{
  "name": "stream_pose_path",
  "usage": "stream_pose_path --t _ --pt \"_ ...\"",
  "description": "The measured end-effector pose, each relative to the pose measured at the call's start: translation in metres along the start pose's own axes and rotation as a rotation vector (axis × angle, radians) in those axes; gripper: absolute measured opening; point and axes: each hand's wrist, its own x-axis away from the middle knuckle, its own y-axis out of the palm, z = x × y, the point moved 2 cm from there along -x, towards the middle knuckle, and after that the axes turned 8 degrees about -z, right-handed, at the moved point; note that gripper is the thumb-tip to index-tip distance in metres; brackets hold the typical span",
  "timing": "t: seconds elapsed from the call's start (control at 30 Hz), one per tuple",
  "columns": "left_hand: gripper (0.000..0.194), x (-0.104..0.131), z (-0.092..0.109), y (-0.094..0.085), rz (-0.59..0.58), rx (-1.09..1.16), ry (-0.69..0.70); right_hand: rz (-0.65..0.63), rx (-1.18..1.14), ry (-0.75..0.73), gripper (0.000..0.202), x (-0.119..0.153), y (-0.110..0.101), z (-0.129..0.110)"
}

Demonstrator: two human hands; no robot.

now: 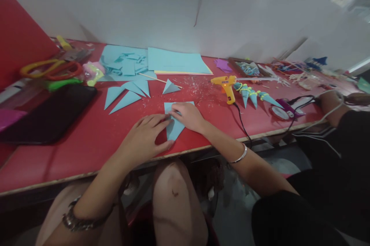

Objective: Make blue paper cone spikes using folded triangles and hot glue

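Note:
A light blue sheet of paper (175, 127), partly folded to a slant on its lower right, lies flat near the table's front edge. My right hand (187, 115) rests on its upper part, fingers curled and pressed to the paper. On the left side my left hand (143, 136) has its fingers stretched, with thumb and forefinger apart at the paper's edge. Just beyond is a small folded blue paper piece (170, 87). Several folded blue paper cones (125, 102) lie to the left. The paper under my right palm is hidden.
A yellow glue gun (227, 86) with a black cord lies right of the paper, beside decorated blue cones (251, 95). Blue sheets (177, 61), paper scraps (128, 64) and a thin stick (153, 78) lie behind. Scissors (52, 69) and a black tablet-like slab (52, 115) are left. Another person sits at right.

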Motion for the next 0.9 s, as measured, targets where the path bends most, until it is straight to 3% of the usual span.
stream_pose_path --t 0.27,0.57,0.73,0.9 --pt "0.06 0.001 -0.003 0.001 -0.079 -0.026 -0.052 0.095 -0.141 -0.035 0.014 0.005 -0.006 0.008" --pt "0.065 0.002 -0.007 0.0 -0.107 -0.016 -0.03 -0.049 0.021 -0.038 0.071 0.056 -0.01 -0.018" --pt "0.066 0.002 -0.009 0.001 -0.109 -0.017 -0.029 -0.024 0.067 -0.003 0.074 0.055 -0.004 -0.027" --pt "0.066 0.001 -0.009 -0.001 -0.137 -0.022 -0.027 -0.074 0.036 0.067 0.071 0.051 -0.005 -0.012"
